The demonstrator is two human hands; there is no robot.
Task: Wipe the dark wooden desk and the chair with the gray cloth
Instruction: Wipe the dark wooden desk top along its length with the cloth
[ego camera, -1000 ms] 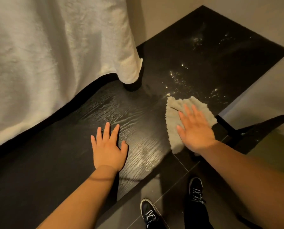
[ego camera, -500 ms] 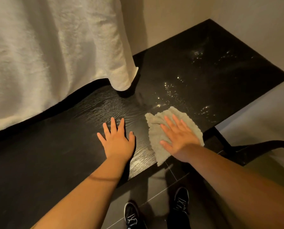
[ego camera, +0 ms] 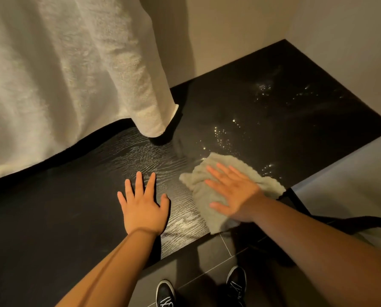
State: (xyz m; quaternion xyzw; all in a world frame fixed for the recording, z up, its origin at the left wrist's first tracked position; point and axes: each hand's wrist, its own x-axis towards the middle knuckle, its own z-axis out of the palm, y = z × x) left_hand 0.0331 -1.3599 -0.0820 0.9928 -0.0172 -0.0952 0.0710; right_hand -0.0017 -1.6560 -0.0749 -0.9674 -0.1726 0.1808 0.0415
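Observation:
The dark wooden desk (ego camera: pixel 295 120) runs from lower left to upper right, with shiny droplets on its right half. The gray cloth (ego camera: pixel 240 167) lies crumpled near the desk's front edge, one corner hanging over it. My right hand (ego camera: pixel 234 193) presses flat on the cloth with straight, spread fingers. My left hand (ego camera: pixel 143 204) rests flat on the bare wood just left of the cloth, fingers spread. The chair's dark frame (ego camera: pixel 349 222) shows at the right, below the desk edge, partly hidden by my right forearm.
A white curtain (ego camera: pixel 63 74) hangs over the desk's back left, its end touching the top. Beige walls meet behind the desk. My black shoes (ego camera: pixel 237 284) stand on dark floor tiles under the front edge.
My right hand has slid the cloth leftward along the front edge, toward my left hand. My left hand has stayed flat on the wood.

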